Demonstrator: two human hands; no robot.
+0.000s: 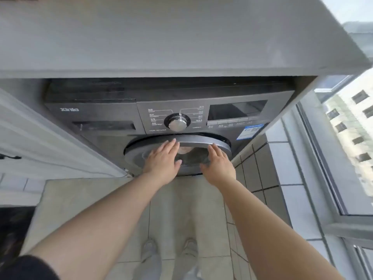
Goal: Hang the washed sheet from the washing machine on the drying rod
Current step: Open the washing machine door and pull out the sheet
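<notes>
A dark grey front-loading washing machine (113,118) stands under a grey countertop. Its round door (201,141) is closed, and a pale bundle of cloth (184,150) shows faintly through the glass. My left hand (163,160) lies flat on the left part of the door with fingers spread. At the door's right side my right hand (219,164) is also flat and open, fingers pointing up toward the rim. Neither hand holds anything. No drying rod is in view.
A grey countertop (161,37) overhangs the machine. A white cabinet side (40,142) stands at the left and a tiled low wall (268,168) with a large window (347,138) at the right. My feet (169,251) stand on the tiled floor below.
</notes>
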